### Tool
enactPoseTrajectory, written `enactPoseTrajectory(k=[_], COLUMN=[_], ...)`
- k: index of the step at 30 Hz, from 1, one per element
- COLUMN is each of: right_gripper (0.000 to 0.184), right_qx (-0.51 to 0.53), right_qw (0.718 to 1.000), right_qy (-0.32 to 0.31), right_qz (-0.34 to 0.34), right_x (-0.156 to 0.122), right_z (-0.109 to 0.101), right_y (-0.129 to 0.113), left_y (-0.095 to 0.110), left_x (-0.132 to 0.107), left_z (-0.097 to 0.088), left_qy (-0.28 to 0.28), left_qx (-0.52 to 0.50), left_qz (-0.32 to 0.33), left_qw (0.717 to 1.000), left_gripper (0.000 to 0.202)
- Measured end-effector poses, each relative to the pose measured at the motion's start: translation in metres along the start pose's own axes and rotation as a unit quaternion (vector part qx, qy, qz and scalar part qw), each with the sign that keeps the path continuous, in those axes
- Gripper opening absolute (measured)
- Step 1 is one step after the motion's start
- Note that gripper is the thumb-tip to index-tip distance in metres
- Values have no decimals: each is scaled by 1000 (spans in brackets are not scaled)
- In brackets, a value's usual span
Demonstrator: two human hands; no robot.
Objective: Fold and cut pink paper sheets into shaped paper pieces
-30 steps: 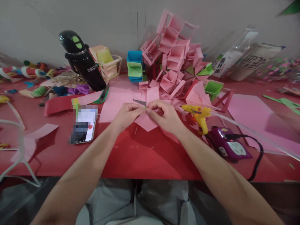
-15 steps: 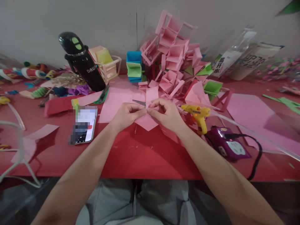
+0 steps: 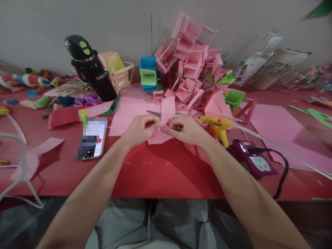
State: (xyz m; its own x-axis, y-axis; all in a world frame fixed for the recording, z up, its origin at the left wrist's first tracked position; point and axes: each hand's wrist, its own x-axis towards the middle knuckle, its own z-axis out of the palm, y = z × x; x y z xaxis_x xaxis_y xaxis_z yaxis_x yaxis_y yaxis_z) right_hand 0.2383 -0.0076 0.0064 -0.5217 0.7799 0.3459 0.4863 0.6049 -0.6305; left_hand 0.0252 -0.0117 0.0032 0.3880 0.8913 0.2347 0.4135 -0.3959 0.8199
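Observation:
A strip of pink paper (image 3: 168, 106) stands up between my hands, its lower part folded and partly hidden by my fingers. My left hand (image 3: 142, 128) pinches its left side between thumb and fingers. On the right side, my right hand (image 3: 185, 128) is closed on the same paper, with thumb and forefinger together. A pair of scissors (image 3: 153, 113) lies just behind, mostly covered by the paper and my hands. Beneath and behind them is a pink sheet (image 3: 124, 114) on the red table (image 3: 166, 173).
Right of my hands lie a yellow glue gun (image 3: 219, 128) and a purple power box (image 3: 252, 159) with a black cable. A phone (image 3: 94, 140) and black bottle (image 3: 94, 72) are at left. Folded pink paper pieces (image 3: 190, 52) pile up at the back.
The lower part of the pink paper has turned and folded at my fingertips, its pointed bottom edge now flatter. My hands have shifted slightly lower, fingers more curled.

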Motion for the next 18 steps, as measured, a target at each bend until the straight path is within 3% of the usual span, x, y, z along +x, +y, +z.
enactPoseTrajectory(k=[4,9,13,16,18], right_gripper=[54,55,43,27,29], right_qx=[8,2,26,109,161], right_qw=[998,997,999,992,983], right_qy=[-49,-74,-30,33,70], right_qz=[-25,-27,17,49,53], right_x=[-1,0,1,2,3], right_z=[-4,-5,-2,1,2], right_y=[3,4,5,7,8], left_y=[2,3,3,1,1], left_x=[-2,-2,-1,1,2], left_z=[2,1,-2,-3,-4], left_qy=[-39,-31,-5,31,48], left_qx=[2,41,45,41,36], left_qz=[7,16,2,-18,-29], left_qw=[999,999,999,999,998], left_gripper=[19,20,19,20,19])
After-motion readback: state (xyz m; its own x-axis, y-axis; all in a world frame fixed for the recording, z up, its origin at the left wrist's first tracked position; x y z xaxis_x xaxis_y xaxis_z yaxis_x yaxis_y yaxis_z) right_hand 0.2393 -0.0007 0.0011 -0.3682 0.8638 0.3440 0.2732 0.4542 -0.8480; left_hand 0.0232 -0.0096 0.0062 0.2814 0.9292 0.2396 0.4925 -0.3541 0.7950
